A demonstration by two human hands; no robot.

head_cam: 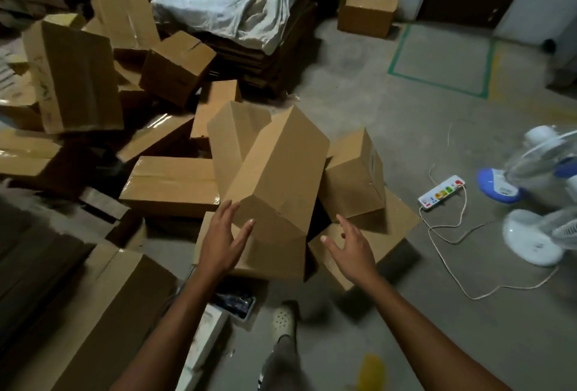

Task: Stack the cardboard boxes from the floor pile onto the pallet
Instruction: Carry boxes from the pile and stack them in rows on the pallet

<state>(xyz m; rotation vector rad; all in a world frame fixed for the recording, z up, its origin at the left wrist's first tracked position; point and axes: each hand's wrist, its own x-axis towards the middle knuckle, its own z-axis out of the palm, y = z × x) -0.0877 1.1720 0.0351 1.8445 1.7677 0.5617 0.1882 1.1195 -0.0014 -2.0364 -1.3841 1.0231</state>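
A tall brown cardboard box leans tilted on top of the floor pile at the centre. My left hand is spread at its lower left corner, fingertips touching or nearly touching the cardboard. My right hand is spread just to the right of the box, apart from it, over a flatter box. Neither hand holds anything. More boxes lie jumbled to the left and behind. I cannot pick out a pallet in this view.
A white power strip with its cord lies on the concrete floor at right, beside two fans. A stack of flattened cardboard topped with a plastic sheet stands behind. My foot is below the hands.
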